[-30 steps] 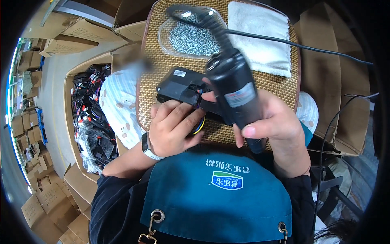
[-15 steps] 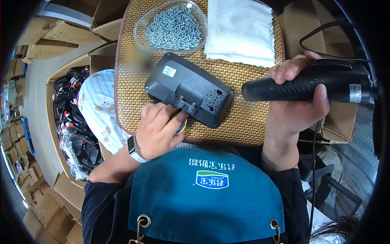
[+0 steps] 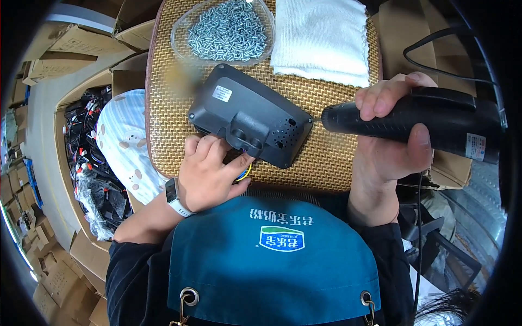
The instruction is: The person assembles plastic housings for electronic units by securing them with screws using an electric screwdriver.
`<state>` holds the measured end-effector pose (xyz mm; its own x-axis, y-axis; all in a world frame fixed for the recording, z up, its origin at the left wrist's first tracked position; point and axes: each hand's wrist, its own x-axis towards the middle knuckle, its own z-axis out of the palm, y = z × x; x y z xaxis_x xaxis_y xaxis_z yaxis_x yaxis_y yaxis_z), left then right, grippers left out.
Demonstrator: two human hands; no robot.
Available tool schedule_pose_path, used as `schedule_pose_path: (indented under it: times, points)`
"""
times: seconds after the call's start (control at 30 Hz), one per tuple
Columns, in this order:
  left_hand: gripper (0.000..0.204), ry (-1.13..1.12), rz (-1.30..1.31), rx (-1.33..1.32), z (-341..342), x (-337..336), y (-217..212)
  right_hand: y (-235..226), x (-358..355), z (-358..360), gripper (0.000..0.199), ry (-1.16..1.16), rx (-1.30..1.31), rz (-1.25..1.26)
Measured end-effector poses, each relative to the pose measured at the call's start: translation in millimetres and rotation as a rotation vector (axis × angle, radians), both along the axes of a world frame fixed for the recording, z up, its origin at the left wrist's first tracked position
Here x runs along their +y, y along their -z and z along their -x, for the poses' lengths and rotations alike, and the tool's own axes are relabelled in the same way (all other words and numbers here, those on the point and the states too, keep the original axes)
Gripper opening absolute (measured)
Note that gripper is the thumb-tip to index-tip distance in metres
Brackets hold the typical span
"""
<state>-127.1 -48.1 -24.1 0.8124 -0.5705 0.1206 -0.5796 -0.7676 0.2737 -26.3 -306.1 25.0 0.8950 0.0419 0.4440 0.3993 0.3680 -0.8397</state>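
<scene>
A black rectangular electronic housing (image 3: 223, 114) lies tilted on the woven tabletop, its back up, with a pale label, a raised mount and a patch of small holes. My left hand (image 3: 209, 174) is closed on its near edge by the mount, beside yellow and blue wires (image 3: 244, 173). My right hand (image 3: 394, 125) wraps round a black corded electric screwdriver (image 3: 435, 117), held level. The screwdriver's bit meets the housing's right corner, where a screw head sits. Screws also show at other corners. Part of my left fingertips is hidden behind the housing's edge.
At the table's far side stand a clear tray (image 3: 179, 46) heaped with small silver screws (image 3: 228, 32) and a folded white cloth (image 3: 321, 41). Left of my knee, an open carton (image 3: 65, 157) holds black cabled parts. A black cord (image 3: 418, 233) hangs at the right.
The view has shifted slightly, moving the table a little left and up. The screwdriver's rear end has dipped slightly, while its bit stays at the housing's right corner.
</scene>
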Motion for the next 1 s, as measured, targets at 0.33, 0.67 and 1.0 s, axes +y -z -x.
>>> schedule_pose_path:
  times: [0.33,0.67,1.0]
  points:
    - [0.052,-0.010,0.060,0.012,-3,1,-3,3,-2,-3,0.058,-0.070,-0.079,0.057]
    - [0.046,-0.005,0.044,-0.007,-3,-2,0,-4,-3,-10,0.055,-0.194,-0.115,0.156]
    - [0.049,0.005,0.061,0.006,-4,0,-5,-3,-13,-10,0.056,-0.193,-0.161,0.027]
